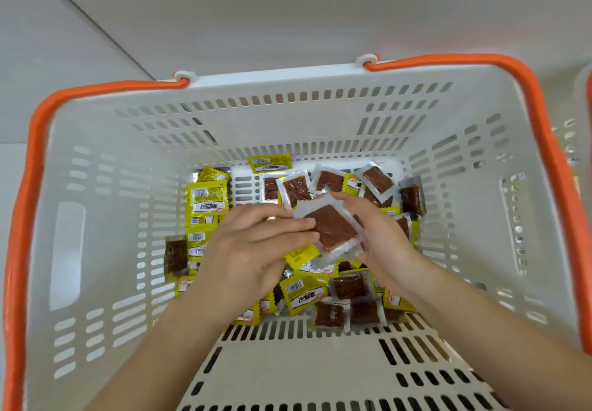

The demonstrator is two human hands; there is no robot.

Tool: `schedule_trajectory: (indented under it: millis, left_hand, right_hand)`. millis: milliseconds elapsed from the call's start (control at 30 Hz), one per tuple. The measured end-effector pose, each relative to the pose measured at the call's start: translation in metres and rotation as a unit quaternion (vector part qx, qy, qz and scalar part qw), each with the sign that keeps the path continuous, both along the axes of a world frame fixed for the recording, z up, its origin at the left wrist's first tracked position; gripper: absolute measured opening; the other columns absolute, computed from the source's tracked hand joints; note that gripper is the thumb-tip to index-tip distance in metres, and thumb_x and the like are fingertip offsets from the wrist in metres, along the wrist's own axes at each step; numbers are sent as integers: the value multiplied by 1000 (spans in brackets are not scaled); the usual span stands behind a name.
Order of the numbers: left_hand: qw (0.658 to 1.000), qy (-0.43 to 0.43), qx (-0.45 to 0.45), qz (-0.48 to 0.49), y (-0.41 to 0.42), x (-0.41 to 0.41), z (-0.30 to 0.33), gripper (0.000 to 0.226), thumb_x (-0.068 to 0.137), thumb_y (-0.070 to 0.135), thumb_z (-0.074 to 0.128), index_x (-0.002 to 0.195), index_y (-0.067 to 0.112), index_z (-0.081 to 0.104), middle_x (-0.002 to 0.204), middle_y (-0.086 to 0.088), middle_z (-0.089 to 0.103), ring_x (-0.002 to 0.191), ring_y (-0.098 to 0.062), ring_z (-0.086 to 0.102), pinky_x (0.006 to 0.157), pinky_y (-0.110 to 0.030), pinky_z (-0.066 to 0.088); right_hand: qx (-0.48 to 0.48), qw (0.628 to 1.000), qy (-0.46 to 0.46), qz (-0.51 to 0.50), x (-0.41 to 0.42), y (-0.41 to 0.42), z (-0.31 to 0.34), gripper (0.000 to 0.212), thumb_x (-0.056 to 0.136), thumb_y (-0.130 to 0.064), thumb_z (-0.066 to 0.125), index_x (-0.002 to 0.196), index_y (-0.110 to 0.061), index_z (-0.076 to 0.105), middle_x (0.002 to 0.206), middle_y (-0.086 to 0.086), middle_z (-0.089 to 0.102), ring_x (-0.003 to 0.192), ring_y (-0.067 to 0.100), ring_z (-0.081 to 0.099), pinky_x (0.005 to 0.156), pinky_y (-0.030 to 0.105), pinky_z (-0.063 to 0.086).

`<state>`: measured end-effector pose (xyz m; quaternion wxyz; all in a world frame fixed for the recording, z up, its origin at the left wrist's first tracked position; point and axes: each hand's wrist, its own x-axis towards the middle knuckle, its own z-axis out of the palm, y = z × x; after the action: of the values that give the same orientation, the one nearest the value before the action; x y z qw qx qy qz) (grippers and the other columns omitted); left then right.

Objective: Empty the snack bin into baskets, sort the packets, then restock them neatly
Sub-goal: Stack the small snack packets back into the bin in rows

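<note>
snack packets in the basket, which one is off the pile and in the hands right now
The clear packet with the brown square, held above the pile. The left hand and right hand pinch it from either side; all other packets lie loose in the white basket.

A white slotted basket with orange handles stands open, its floor strewn with small snack packets. Yellow printed packets, some showing barcodes, lie jumbled toward the left and near side; clear packets showing dark brown squares cluster along the far right and the near edge. One clear packet with a brown square is raised above the heap, tilted, with what may be a second packet stacked beneath it.
</note>
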<state>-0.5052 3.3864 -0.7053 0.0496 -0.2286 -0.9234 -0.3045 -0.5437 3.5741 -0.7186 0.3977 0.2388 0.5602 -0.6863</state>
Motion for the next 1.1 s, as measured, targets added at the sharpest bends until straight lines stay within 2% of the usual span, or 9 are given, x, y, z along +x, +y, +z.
schedule_trajectory:
  millis: [200, 300, 367, 433, 533, 667, 767, 933, 1100]
  left_hand:
    - [993, -67, 40, 92, 0, 0, -2, 42, 78, 2, 46, 102, 22, 73, 112, 10, 67, 104, -5, 58, 89, -24, 45]
    - [912, -230, 235, 247, 3, -5, 8, 36, 84, 11, 67, 98, 44, 61, 94, 20, 68, 95, 1, 62, 81, -13, 44]
    - [863, -350, 297, 210, 2, -13, 7, 34, 81, 16, 65, 95, 48, 62, 94, 13, 71, 87, -7, 65, 77, -23, 48]
    - [863, -405, 251, 165, 6, -18, 4, 37, 86, 11, 65, 95, 47, 65, 99, 10, 70, 85, -9, 64, 77, -30, 49]
    - [917, -340, 126, 165, 22, -19, 0, 36, 88, 15, 65, 98, 49, 62, 107, 15, 64, 96, -1, 58, 84, -28, 49]
    - [918, -310, 126, 214, 28, -21, -15, 28, 87, 31, 66, 115, 33, 63, 103, 13, 57, 91, 0, 56, 76, -17, 44]
    - [869, -366, 138, 303, 21, -32, -43, 34, 97, 32, 51, 127, 20, 57, 121, 3, 60, 106, -12, 56, 81, -22, 42]
    - [877, -377, -34, 296, 11, -53, -98, 62, 91, 45, 57, 141, 13, 40, 142, -10, 44, 128, -27, 44, 104, -37, 37]
    - [904, -297, -82, 297, 21, -61, -106, 41, 82, 39, 70, 111, 13, 56, 118, -6, 55, 114, -26, 46, 92, -33, 37]
  right_hand:
    - [0, 999, 47, 0, 4, 1, -6, 25, 92, -23, 59, 117, -19, 61, 116, 11, 66, 100, 23, 67, 81, 37, 57]
    - [39, 997, 68, -15, 1, 4, -8, 24, 95, -22, 55, 119, -20, 58, 117, 1, 64, 109, 17, 61, 89, 35, 51]
    - [59, 992, 107, 21, 2, 2, -7, 23, 97, -22, 51, 120, -20, 57, 114, -5, 61, 103, 1, 58, 84, 17, 46]
    - [48, 991, 113, 46, 6, -3, -5, 25, 99, -24, 48, 123, -23, 56, 117, -8, 59, 102, -5, 58, 82, 13, 47]
    - [61, 991, 102, 65, 11, -5, -8, 40, 97, -44, 45, 136, -33, 47, 141, -14, 44, 130, 2, 39, 109, 31, 30]
    - [43, 991, 112, 60, 9, -5, -8, 29, 96, -27, 52, 125, -29, 53, 129, -11, 54, 108, -11, 54, 90, 11, 43]
    - [90, 992, 82, 26, 9, -1, -21, 27, 97, -23, 52, 124, -19, 52, 125, -1, 58, 115, 14, 53, 102, 34, 39]
    - [123, 990, 21, -67, 7, 4, -34, 50, 96, -30, 54, 142, -23, 37, 129, -4, 53, 127, 21, 46, 108, 51, 36]
    - [129, 989, 7, -72, 8, 5, -39, 68, 94, -36, 56, 151, -27, 21, 150, -6, 36, 137, 21, 35, 113, 50, 29]
